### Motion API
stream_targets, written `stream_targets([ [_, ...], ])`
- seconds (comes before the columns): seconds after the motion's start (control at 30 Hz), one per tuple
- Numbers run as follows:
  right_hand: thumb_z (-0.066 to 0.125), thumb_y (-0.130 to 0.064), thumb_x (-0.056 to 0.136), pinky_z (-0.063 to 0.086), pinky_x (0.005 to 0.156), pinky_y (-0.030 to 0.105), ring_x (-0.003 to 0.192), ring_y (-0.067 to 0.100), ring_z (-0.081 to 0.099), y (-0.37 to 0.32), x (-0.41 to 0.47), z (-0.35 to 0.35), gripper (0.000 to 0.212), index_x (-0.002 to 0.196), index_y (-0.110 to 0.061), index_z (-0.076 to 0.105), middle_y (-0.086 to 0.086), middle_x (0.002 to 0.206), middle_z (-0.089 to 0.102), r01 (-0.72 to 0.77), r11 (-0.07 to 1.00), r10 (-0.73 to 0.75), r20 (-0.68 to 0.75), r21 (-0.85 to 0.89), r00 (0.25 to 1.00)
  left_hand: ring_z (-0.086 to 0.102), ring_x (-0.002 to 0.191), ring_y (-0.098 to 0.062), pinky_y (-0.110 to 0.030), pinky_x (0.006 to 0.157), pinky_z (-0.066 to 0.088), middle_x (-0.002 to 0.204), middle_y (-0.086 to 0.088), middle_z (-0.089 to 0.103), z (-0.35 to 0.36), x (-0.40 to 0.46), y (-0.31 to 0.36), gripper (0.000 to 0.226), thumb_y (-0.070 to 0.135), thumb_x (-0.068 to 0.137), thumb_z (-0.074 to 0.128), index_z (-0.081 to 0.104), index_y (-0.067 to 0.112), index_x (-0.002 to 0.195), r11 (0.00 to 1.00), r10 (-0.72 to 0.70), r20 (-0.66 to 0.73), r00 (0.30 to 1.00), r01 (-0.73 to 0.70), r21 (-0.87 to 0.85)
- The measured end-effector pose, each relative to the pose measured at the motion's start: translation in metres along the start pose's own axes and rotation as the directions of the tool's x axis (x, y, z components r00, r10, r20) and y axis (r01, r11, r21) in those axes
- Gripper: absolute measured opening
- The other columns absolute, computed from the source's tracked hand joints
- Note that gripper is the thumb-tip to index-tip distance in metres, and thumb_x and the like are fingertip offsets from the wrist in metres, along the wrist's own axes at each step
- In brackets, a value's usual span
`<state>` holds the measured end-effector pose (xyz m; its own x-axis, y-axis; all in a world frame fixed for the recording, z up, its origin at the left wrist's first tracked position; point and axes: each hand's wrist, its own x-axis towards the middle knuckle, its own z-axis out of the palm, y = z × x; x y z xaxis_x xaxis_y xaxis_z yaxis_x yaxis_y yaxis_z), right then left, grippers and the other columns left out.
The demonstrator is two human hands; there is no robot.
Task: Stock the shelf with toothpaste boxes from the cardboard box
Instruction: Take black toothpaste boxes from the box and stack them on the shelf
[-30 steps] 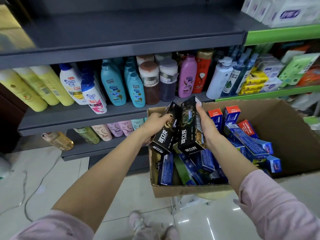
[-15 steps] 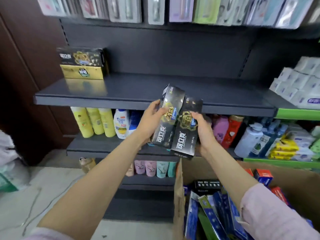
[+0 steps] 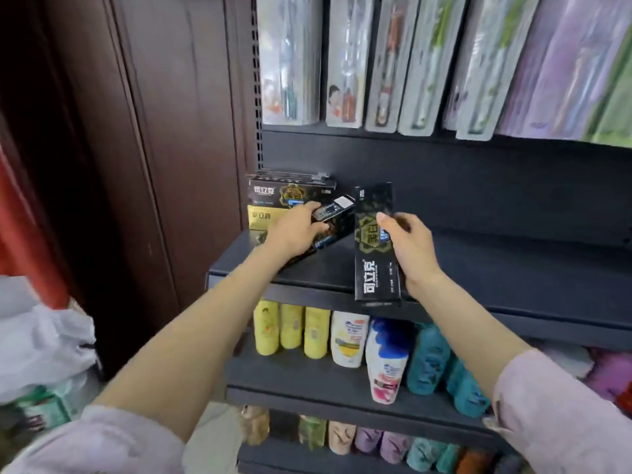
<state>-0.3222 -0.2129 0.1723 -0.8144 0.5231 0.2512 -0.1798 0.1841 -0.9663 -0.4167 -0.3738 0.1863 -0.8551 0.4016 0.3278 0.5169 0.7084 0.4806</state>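
Your left hand [image 3: 301,230] grips a black toothpaste box [image 3: 333,220] tilted on its side, just right of centre-left in the frame, angled toward the small stack already standing at the left end of the dark shelf [image 3: 478,265]. That stack is a black box [image 3: 290,189] lying on a gold box [image 3: 263,217], pushed back against the rear panel, so it seems you are lining this one up beside it to keep one tidy row. Your right hand [image 3: 407,248] pinches a second black toothpaste box [image 3: 374,244] held upright at frame centre, its lower end hanging past the shelf's front edge, probably waiting its turn. The cardboard box is out of view. Toothbrush packs [image 3: 376,63] hang across the top; shampoo bottles [image 3: 345,340] fill the lower shelves.
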Motion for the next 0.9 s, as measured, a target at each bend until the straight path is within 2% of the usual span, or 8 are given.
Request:
stream_targets([
  [0.1,0.066,-0.034,0.086,0.046,0.090,0.030,0.098,0.016,0.059,-0.005,0.018,0.039,0.030,0.110,-0.016,0.064,0.000,0.105,0.063,0.058,0.996,-0.056,0.026,-0.070,0.998,0.037,0.132,-0.031,-0.050,0.107,0.031,0.144,-0.004,0.044,-0.015,0.035,-0.037,0.053,0.036,0.095,0.051,0.035,0.028,0.145,0.963,0.061,0.121,0.991,-0.091,0.255],
  [0.2,0.066,-0.033,0.085,0.049,0.094,0.041,0.101,0.020,0.064,-0.007,0.030,0.067,0.002,0.087,-0.034,0.067,-0.002,0.100,0.071,0.111,0.985,-0.099,0.092,-0.133,0.991,0.034,0.131,-0.026,-0.051,0.101,0.029,0.143,0.002,0.043,-0.022,0.060,-0.061,0.050,0.042,0.095,0.048,0.035,0.034,0.144,0.863,0.158,0.154,0.975,-0.213,0.459],
  [0.27,0.065,-0.034,0.086,0.050,0.094,0.040,0.099,0.018,0.065,-0.006,0.036,0.079,0.007,0.091,-0.036,0.067,-0.009,0.095,0.070,0.146,0.975,-0.129,0.105,-0.165,0.986,0.033,0.129,-0.025,-0.046,0.100,0.031,0.144,0.004,0.038,-0.022,0.068,-0.077,0.048,0.042,0.094,0.049,0.040,0.034,0.140,0.779,0.252,0.111,0.961,-0.270,0.565],
  [0.33,0.064,-0.034,0.087,0.047,0.090,0.030,0.099,0.012,0.061,-0.007,0.039,0.088,0.029,0.115,-0.028,0.063,-0.009,0.099,0.066,0.166,0.960,-0.147,0.097,-0.224,0.984,0.032,0.129,-0.024,-0.042,0.101,0.030,0.142,0.001,0.035,-0.019,0.071,-0.096,0.049,0.034,0.091,0.056,0.044,0.031,0.139,0.765,0.277,0.104,0.955,-0.284,0.578],
  [0.4,0.065,-0.038,0.085,0.043,0.089,0.028,0.108,0.017,0.056,-0.008,0.044,0.096,0.047,0.127,-0.021,0.054,0.000,0.113,0.062,0.172,0.940,-0.154,0.082,-0.294,0.985,0.033,0.129,-0.023,-0.042,0.103,0.029,0.137,-0.001,0.037,-0.015,0.071,-0.114,0.054,0.027,0.088,0.061,0.043,0.027,0.139,0.839,0.219,0.095,0.971,-0.237,0.490],
  [0.57,0.065,-0.039,0.085,0.045,0.096,0.034,0.119,0.021,0.052,-0.016,0.058,0.119,0.052,0.132,-0.022,0.051,0.004,0.126,0.060,0.308,0.823,-0.241,0.198,-0.477,0.950,0.034,0.126,-0.024,-0.045,0.100,0.033,0.131,-0.001,0.042,-0.018,0.070,-0.137,0.057,0.037,0.081,0.070,0.048,0.027,0.132,0.961,0.062,-0.021,0.998,-0.054,0.269],
  [0.8,0.049,-0.036,0.095,0.029,0.106,0.039,0.130,0.020,0.040,-0.036,0.074,0.157,0.051,0.144,-0.030,0.036,-0.002,0.141,0.045,0.560,0.276,-0.350,0.461,-0.781,0.815,0.042,0.120,-0.033,-0.040,0.105,0.037,0.129,-0.016,0.035,-0.022,0.071,-0.145,0.084,0.017,0.063,0.086,0.034,0.005,0.128,0.968,-0.118,-0.161,0.980,0.077,-0.240],
  [0.9,0.046,-0.036,0.096,0.024,0.110,0.037,0.129,0.018,0.040,-0.036,0.084,0.171,0.048,0.143,-0.032,0.035,-0.006,0.140,0.045,0.608,0.152,-0.373,0.524,-0.779,0.766,0.038,0.127,-0.029,-0.035,0.106,0.033,0.139,-0.017,0.028,-0.029,0.065,-0.146,0.101,0.009,0.065,0.085,0.020,0.009,0.142,0.932,-0.132,-0.171,0.976,0.063,-0.358],
])
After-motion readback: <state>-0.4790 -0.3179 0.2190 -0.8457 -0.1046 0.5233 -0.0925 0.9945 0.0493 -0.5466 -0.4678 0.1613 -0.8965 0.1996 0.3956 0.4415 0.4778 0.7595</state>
